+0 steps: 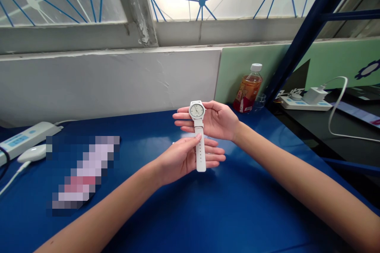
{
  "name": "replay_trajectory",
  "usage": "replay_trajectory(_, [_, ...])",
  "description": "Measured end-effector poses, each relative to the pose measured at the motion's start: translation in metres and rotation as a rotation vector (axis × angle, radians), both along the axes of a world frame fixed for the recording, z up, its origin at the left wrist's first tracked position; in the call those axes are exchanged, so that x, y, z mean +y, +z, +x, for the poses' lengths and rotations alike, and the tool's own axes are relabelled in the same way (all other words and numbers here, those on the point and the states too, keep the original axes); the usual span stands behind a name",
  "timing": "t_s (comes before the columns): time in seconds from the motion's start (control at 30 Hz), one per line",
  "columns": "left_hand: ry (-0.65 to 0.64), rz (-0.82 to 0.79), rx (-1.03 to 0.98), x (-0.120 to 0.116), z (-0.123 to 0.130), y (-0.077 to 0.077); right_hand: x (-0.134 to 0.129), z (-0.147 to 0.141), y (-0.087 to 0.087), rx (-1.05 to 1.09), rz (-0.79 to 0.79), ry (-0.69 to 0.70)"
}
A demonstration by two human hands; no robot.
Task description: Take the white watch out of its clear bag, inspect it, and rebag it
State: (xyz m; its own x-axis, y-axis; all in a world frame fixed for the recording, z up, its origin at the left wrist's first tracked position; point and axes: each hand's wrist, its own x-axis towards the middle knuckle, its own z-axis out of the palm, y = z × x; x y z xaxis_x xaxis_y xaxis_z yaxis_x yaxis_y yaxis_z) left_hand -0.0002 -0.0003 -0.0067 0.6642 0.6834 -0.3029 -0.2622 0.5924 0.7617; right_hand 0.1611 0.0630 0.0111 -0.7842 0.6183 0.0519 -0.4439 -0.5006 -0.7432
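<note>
A white wristwatch (200,150) with a round pale dial lies across both palms above the blue table, its strap extended toward me. My left hand (181,158) is palm up under the lower strap, with the thumb resting on top of the strap and the fingers stretched to the right. Farther from me, my right hand (218,120) is palm up, its fingers stretched to the left behind the watch's dial and buckle. It supports the upper part of the watch without closing around it.
On the blue table (190,221), a blurred-out flat object (86,174) and a white power strip (26,138) lie at left. A bottle of reddish drink (248,89) stands by the wall. Another power strip (305,103) with a charger is at right, beyond a blue metal post.
</note>
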Motion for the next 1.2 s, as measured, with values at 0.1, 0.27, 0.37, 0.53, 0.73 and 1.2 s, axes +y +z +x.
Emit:
replay_trajectory(0.1, [0.043, 0.049, 0.048, 0.001, 0.000, 0.000, 0.001, 0.000, 0.001, -0.005, -0.001, -0.034])
replay_trajectory(0.27, [0.143, 0.124, 0.050, 0.002, 0.000, -0.001, 0.003, -0.002, -0.002, -0.001, -0.018, -0.234])
replay_trajectory(0.37, [0.133, 0.156, 0.027, 0.000, 0.001, 0.002, 0.003, -0.005, -0.005, -0.021, -0.011, -0.381])
replay_trajectory(0.53, [0.166, 0.167, 0.048, -0.003, 0.002, 0.006, 0.000, -0.007, -0.004, -0.057, 0.021, -0.288])
replay_trajectory(0.73, [0.204, 0.205, 0.134, -0.002, 0.003, 0.002, 0.001, -0.002, -0.008, -0.107, 0.187, 0.010])
replay_trajectory(1.2, [0.089, 0.201, 0.103, -0.008, 0.005, 0.002, -0.007, -0.007, -0.002, -0.040, 0.092, -0.166])
